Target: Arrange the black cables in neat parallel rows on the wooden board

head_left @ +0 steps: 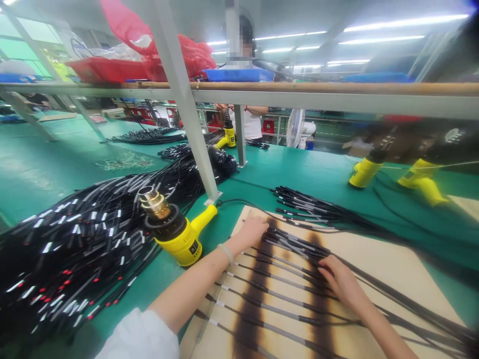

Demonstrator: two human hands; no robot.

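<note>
Cables, spaced: row of blk/grey cables (286,311) lies side by side across wooden board (377,254), near part; this part looks done.
Cables, bunched: cable bunch (295,244) on board's far part, lying together, not spread; looks left to do. Approx. partway overall, total count unclear.
L hand (254,232): over board's far-left part, at bunch ends; can't tell if fingers are closed.
R hand (337,276): above board's mid, fingertips together, looks pinched on cable bunch.
Board: pale, 2 dark scorch bands (250,309) running under cables.
Heat gun (179,242): just left of board, nozzle up.
Cable pile (101,229): left of board, past gun; some red/wht tips.
Other bundle (310,207): beyond board's far edge.
Tabletop (314,164): green, under board.
Room: shelf (318,97) w/ red bin (108,71), fan (295,128), co-worker (254,124), all beyond board.
</note>
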